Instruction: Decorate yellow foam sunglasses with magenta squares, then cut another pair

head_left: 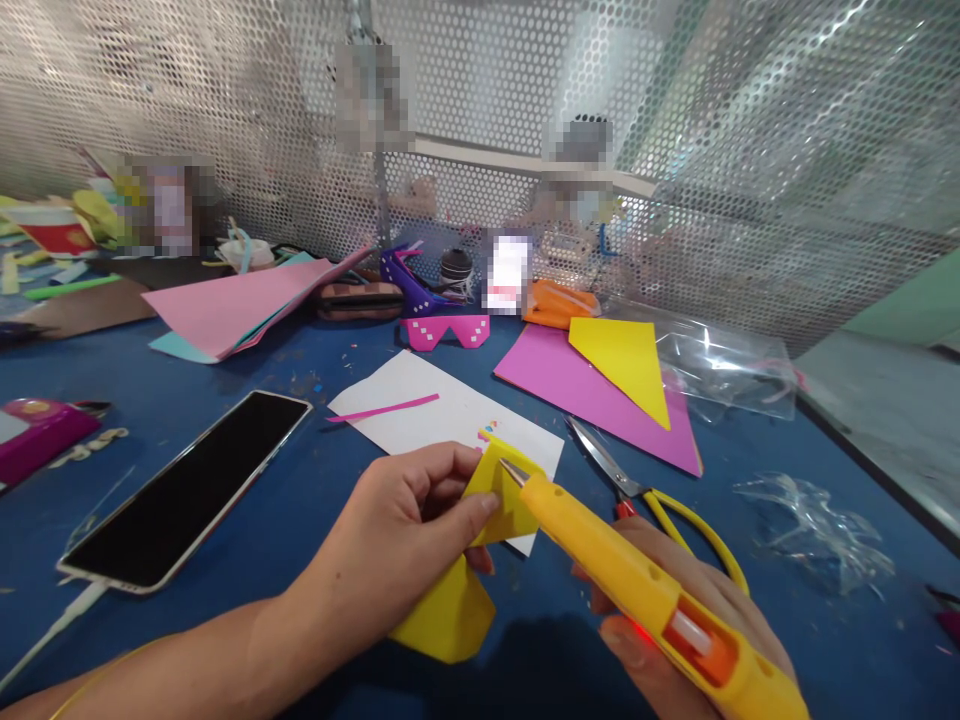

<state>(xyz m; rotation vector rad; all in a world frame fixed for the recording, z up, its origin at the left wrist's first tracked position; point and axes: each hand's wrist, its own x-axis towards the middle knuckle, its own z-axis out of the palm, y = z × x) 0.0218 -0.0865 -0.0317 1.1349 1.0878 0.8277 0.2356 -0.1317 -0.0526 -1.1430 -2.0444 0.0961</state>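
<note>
My left hand (405, 520) pinches a folded yellow foam sheet piece (510, 500), thumb on top and fingers beneath. A lower lobe of that piece hangs below the hand. My right hand (660, 600) is wrapped round a yellow hot glue gun (615, 560), a red glow showing by the thumb. The gun's metal tip meets or hovers just over the upper part of the yellow piece; I cannot tell which. Beneath both lies a white sheet (405, 390) bearing a thin pink strip (386, 408). Pink cut-out glasses (446, 331) with white squares rest behind it.
Yellow-handled scissors (622, 470) lie beside my right hand. A black-screened phone (187, 490) with a cable is at left. Pink sheets (240, 295), a purple sheet (600, 400), a yellow sheet (626, 355) and clear plastic (817, 530) lie around. A perforated metal screen (480, 110) stands behind.
</note>
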